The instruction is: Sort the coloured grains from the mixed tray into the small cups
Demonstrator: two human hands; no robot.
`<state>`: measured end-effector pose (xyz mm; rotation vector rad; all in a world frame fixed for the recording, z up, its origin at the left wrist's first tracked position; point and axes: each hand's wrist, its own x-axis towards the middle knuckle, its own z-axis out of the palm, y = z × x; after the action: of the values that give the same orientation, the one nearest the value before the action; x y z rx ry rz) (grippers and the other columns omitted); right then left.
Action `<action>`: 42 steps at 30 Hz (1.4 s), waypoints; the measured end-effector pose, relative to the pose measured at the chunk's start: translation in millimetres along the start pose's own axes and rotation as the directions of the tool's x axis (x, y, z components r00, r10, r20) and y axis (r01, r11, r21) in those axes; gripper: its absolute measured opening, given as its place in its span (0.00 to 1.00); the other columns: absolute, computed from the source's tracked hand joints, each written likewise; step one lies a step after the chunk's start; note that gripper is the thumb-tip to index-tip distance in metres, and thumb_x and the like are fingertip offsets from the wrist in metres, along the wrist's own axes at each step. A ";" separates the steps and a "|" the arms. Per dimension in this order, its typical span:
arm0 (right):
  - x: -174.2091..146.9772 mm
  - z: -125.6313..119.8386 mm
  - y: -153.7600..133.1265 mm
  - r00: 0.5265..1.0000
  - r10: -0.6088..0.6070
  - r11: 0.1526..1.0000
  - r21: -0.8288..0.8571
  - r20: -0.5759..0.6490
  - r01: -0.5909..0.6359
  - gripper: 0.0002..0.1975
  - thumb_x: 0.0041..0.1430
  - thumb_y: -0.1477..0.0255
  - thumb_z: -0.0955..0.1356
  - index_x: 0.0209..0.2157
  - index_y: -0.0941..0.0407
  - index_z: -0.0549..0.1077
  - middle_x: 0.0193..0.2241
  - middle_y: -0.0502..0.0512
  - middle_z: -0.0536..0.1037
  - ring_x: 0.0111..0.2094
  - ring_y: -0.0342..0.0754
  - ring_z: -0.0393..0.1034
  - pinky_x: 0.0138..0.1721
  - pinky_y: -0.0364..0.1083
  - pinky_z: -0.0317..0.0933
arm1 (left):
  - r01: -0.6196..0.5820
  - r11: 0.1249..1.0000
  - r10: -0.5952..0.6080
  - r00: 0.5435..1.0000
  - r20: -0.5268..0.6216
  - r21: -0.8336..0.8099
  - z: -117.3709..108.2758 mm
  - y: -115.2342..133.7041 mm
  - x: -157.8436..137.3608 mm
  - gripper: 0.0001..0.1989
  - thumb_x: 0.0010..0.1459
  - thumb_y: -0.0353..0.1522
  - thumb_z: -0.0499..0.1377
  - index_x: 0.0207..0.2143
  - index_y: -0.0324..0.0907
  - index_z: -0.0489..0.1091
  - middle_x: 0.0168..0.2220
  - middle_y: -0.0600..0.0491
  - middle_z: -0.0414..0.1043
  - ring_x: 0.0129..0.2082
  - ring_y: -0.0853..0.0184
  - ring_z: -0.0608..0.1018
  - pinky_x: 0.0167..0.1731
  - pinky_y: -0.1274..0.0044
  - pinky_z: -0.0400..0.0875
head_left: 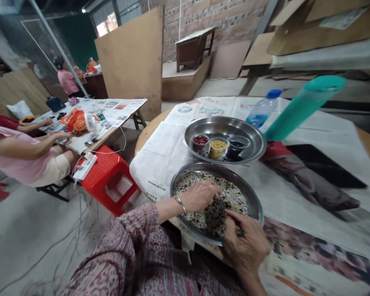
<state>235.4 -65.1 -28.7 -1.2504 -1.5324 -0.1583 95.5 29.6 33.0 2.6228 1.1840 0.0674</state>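
A round steel tray (259, 209) in front of me holds a mix of white grains (191, 181), yellow bits and dark beans. Many dark beans (216, 213) are gathered in a heap near its middle. Over the heap's far side is my left hand (200, 196), fingers curled together, a bangle on its wrist. At the near right rim, my right hand (248, 238) reaches in, thumb and forefinger tips close together at the heap. Whatever either hand pinches is too small or hidden. Behind, a second steel tray (188, 135) carries cups of red beans (200, 140), yellow beans (217, 147) and black beans (236, 148).
Newspaper covers the round table (160, 152). A water bottle (263, 109), a green tube-shaped object (299, 113), a folded umbrella (311, 181) and a black flat item (327, 164) lie right. Left are a red stool (107, 176), cables, and people at another table (126, 107).
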 end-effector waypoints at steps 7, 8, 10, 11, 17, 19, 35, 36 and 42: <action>0.5 0.7 -1.1 1.000 0.004 1.000 -0.025 -0.029 -0.005 0.06 0.59 0.76 0.67 0.37 0.58 0.77 0.31 0.55 0.80 0.31 0.48 0.74 0.41 0.47 0.66 | -0.166 0.973 0.182 0.980 -0.087 0.160 -1.5 17.8 -24.6 0.27 0.63 0.37 0.57 0.64 0.43 0.59 0.66 0.45 0.55 0.64 0.52 0.60 0.57 0.59 0.63; 0.1 0.5 -1.2 1.000 0.016 0.999 -0.033 -0.019 -0.016 0.06 0.60 0.76 0.67 0.37 0.58 0.77 0.31 0.56 0.80 0.32 0.49 0.74 0.40 0.47 0.66 | -0.179 0.968 0.193 0.979 -0.067 0.176 1.0 20.3 -20.4 0.29 0.63 0.37 0.57 0.65 0.44 0.57 0.67 0.45 0.51 0.66 0.51 0.57 0.58 0.57 0.61; -1.2 0.0 -0.8 0.999 0.051 0.998 -0.048 0.002 -0.051 0.07 0.60 0.75 0.66 0.38 0.58 0.77 0.32 0.57 0.80 0.33 0.50 0.74 0.40 0.47 0.66 | -0.209 0.959 0.217 0.976 -0.019 0.190 6.9 22.9 -7.5 0.28 0.64 0.35 0.55 0.66 0.47 0.56 0.69 0.46 0.49 0.67 0.50 0.54 0.59 0.55 0.59; -2.0 -0.3 -0.4 0.998 0.066 0.996 -0.055 0.009 -0.066 0.07 0.60 0.74 0.66 0.38 0.58 0.77 0.32 0.58 0.80 0.33 0.51 0.75 0.40 0.48 0.67 | -0.221 0.958 0.225 0.974 0.001 0.180 9.6 23.1 0.0 0.26 0.65 0.34 0.53 0.65 0.48 0.58 0.68 0.47 0.50 0.66 0.51 0.56 0.57 0.55 0.61; -3.2 -0.9 -0.3 0.998 0.061 0.995 -0.079 0.017 -0.060 0.08 0.60 0.73 0.66 0.38 0.58 0.78 0.32 0.58 0.80 0.32 0.52 0.75 0.38 0.49 0.67 | -0.291 0.954 0.285 0.955 0.089 0.075 7.5 14.4 10.7 0.14 0.66 0.26 0.48 0.49 0.41 0.71 0.49 0.47 0.70 0.48 0.63 0.72 0.49 0.73 0.67; -1.5 -1.2 -2.2 0.999 0.048 0.996 -0.071 0.014 -0.047 0.07 0.60 0.75 0.67 0.38 0.59 0.77 0.32 0.59 0.80 0.32 0.52 0.76 0.39 0.48 0.68 | -0.250 0.964 0.243 0.967 0.078 0.093 0.1 11.6 -5.6 0.13 0.66 0.26 0.49 0.47 0.39 0.71 0.47 0.47 0.71 0.46 0.64 0.72 0.49 0.74 0.67; -1.4 -0.8 -0.2 0.999 0.004 0.997 -0.079 0.038 -0.001 0.06 0.60 0.75 0.67 0.36 0.58 0.77 0.31 0.58 0.81 0.32 0.53 0.76 0.41 0.50 0.68 | -0.092 0.995 0.094 0.989 0.118 -0.024 3.9 15.5 -35.6 0.14 0.66 0.26 0.47 0.49 0.40 0.68 0.44 0.47 0.68 0.40 0.63 0.74 0.31 0.75 0.68; -1.6 -0.8 -0.4 0.999 0.008 0.996 -0.084 0.042 -0.004 0.06 0.60 0.75 0.67 0.36 0.58 0.77 0.31 0.58 0.81 0.32 0.53 0.76 0.40 0.50 0.68 | -0.070 0.997 0.071 0.992 0.100 -0.022 2.5 15.1 -33.0 0.14 0.65 0.26 0.47 0.49 0.40 0.67 0.44 0.48 0.69 0.40 0.63 0.73 0.31 0.75 0.68; 0.7 -0.5 -0.6 0.995 0.019 0.993 -0.121 0.100 -0.007 0.08 0.61 0.72 0.66 0.38 0.56 0.77 0.32 0.57 0.80 0.32 0.52 0.74 0.40 0.50 0.67 | 0.066 0.997 -0.060 0.991 -0.118 0.048 -2.5 10.4 -41.9 0.16 0.68 0.37 0.51 0.54 0.42 0.66 0.54 0.45 0.66 0.51 0.56 0.69 0.44 0.69 0.70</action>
<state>235.3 -65.3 -27.6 -1.3815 -1.6212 -0.1841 74.8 -7.5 40.8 2.6556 1.3227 0.1819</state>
